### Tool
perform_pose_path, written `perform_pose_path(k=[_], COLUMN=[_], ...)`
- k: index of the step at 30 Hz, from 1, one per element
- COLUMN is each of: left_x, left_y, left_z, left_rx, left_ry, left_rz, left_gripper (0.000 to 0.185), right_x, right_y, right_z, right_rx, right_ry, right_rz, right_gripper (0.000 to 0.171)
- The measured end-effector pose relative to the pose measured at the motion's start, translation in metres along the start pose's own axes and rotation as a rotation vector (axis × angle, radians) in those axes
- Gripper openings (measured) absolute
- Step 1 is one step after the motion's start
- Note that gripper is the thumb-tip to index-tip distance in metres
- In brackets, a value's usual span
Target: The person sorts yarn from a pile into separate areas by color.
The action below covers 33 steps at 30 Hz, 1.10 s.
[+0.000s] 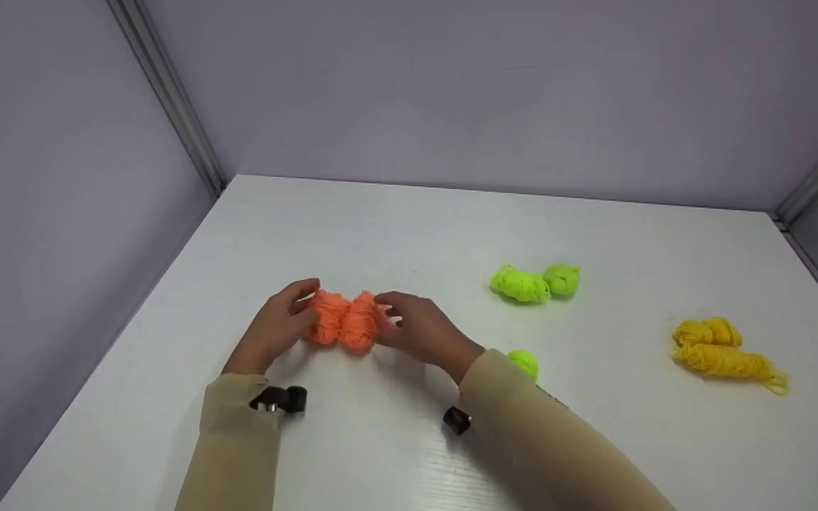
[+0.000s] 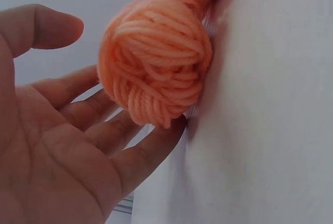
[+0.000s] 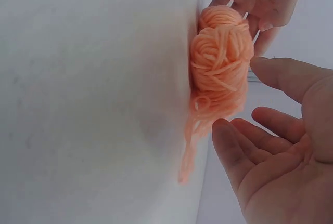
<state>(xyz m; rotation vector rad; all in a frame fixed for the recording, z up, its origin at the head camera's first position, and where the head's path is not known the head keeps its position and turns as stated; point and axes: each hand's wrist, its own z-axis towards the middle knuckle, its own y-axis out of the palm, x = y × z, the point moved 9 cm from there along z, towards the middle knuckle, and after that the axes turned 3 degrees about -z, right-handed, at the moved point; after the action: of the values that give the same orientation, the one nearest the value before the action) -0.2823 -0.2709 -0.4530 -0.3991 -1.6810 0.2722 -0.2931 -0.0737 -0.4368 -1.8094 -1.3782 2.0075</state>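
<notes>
White table (image 1: 380, 454): orange yarn (image 1: 341, 321), green yarn (image 1: 533, 282), small green ball (image 1: 524, 362), yellow yarn (image 1: 725, 350) on it.

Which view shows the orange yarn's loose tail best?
Right wrist: the loose tail trails from the orange yarn along the table. Head view shows both lumps, tail hidden. Left wrist shows one ball only.

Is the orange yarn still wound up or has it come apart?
Wound: the orange yarn sits as two tight bundles; only a short loose tail trails out.

left hand (image 1: 277, 326) open, right hand (image 1: 420, 328) open — palms facing
</notes>
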Motion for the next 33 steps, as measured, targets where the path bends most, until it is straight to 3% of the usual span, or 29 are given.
perform_pose_path(k=[16,22,33], left_x=[0.016,0.025,0.032], left_y=[-0.005,-0.004,0.004], left_z=[-0.003,-0.002,-0.004], left_rx=[0.031,0.026,0.028], left_ry=[0.104,0.169,0.194], left_rz=[0.006,0.029,0.017], left_gripper=[0.054,0.052,0.051], right_x=[-0.024,-0.024,-0.023], right_y=[-0.013,-0.02,-0.041], right_z=[-0.032,-0.045,-0.072], right_rx=[0.013,0.046,0.137], right_ry=[-0.118,-0.157,-0.258], right_rz=[0.07,0.126,0.168], right_gripper=[0.057,0.056,0.049])
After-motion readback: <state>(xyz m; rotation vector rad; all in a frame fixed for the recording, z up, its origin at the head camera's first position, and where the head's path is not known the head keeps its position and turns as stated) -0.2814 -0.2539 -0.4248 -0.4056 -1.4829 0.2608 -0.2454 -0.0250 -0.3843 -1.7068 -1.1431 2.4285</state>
